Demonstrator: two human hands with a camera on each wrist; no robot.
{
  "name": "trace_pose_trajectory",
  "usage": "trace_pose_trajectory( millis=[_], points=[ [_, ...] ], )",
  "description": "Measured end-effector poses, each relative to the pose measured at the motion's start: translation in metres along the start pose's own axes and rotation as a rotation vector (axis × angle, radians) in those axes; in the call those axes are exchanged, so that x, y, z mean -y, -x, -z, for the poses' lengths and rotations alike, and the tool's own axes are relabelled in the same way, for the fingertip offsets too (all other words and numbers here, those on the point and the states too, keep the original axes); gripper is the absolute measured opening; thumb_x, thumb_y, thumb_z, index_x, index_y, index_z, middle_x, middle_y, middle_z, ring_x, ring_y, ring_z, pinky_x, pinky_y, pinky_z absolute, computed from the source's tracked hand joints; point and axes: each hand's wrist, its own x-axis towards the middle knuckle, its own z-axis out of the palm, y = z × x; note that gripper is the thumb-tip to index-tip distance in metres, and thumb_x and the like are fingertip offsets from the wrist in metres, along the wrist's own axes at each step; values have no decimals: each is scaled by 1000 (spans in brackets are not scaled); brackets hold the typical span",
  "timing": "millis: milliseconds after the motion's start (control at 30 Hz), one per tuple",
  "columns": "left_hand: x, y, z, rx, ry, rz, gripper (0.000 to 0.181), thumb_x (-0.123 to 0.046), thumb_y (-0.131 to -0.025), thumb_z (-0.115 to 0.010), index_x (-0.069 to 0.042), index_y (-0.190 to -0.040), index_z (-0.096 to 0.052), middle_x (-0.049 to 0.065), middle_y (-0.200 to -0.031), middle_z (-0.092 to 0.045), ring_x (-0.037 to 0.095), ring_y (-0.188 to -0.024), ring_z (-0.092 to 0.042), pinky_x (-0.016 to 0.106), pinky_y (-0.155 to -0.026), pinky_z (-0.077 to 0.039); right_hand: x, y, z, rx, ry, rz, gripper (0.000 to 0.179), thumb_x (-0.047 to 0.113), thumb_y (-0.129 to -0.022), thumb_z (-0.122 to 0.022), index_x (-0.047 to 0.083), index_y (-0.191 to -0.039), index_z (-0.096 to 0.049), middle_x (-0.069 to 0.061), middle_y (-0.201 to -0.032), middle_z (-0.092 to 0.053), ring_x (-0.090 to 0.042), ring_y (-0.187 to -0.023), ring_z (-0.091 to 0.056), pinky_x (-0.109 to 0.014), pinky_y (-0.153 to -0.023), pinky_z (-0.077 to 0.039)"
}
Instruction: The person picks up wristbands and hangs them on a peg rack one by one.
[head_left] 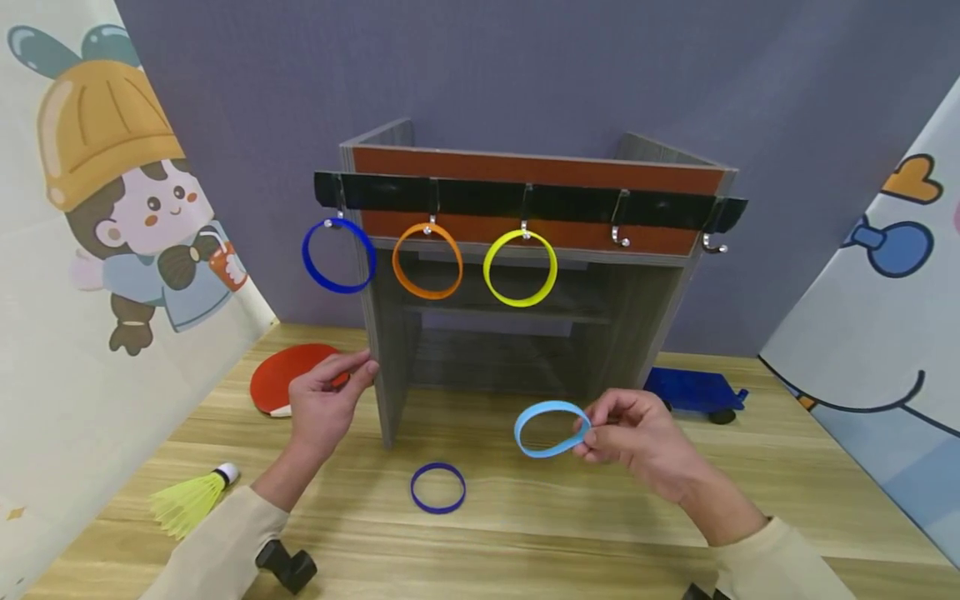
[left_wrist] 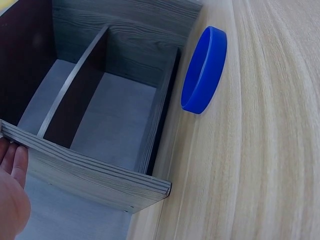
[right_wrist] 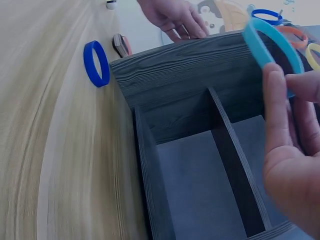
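Observation:
My right hand (head_left: 645, 442) pinches a light blue wristband (head_left: 551, 429) between thumb and fingers, in front of the small grey wooden shelf (head_left: 622, 333). In the right wrist view the light blue band (right_wrist: 272, 42) stands tilted above the fingertips. My left hand (head_left: 326, 400) touches the outer left side panel of the shelf, its fingers fairly straight. A dark blue wristband (head_left: 438, 510) lies on the table between the hands. From hooks on the shelf's black bar (head_left: 480, 193) hang a blue band (head_left: 307, 265), an orange band (head_left: 397, 271) and a yellow band (head_left: 488, 279).
Two bare hooks, one a silver hook (head_left: 619, 237), are at the bar's right. A red paddle (head_left: 285, 375) lies behind my left hand, with a yellow shuttlecock (head_left: 187, 504) nearer. A blue toy cart (head_left: 693, 392) stands right of the shelf.

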Motion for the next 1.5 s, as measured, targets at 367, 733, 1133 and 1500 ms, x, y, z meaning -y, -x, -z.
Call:
trace_pose_trajectory(
  millis=[367, 733, 1133, 1500],
  points=[
    [-14, -1, -5, 16, 26, 25, 19, 27, -75, -62, 26, -94, -60, 13, -81, -66, 13, -71, -67, 27, -66, -58, 13, -7, 4, 0, -209, 246, 35, -25, -88, -32, -6, -92, -61, -20, -100, -64, -26, -84, -68, -29, -75, -58],
    [1, 0, 0, 11, 28, 1, 20, 20, -77, -66, 20, -97, -64, 11, -83, -67, 15, -73, -68, 28, -66, -58, 43, -22, 3, 66, -335, 382, 28, -21, -93, -32, -12, -93, -59, -27, -104, -63, -33, -92, -66, -33, -80, -56],
    [3, 2, 0, 0, 22, -5, 19, 11, -78, -71, 19, -95, -66, 10, -84, -68, 15, -73, -68, 31, -65, -58, 58, -34, -1, -30, -380, 405, 23, -18, -94, -36, -14, -91, -59, -28, -100, -64, -35, -88, -67, -35, -79, -56],
    [3, 2, 0, -4, 34, -27, 19, 13, -78, -71, 19, -94, -66, 11, -85, -68, 14, -73, -67, 29, -66, -58, 70, -46, -5, -216, -381, 358, 19, -13, -95, -43, -10, -87, -61, -23, -95, -67, -32, -86, -68, -32, -76, -57]
  ],
)
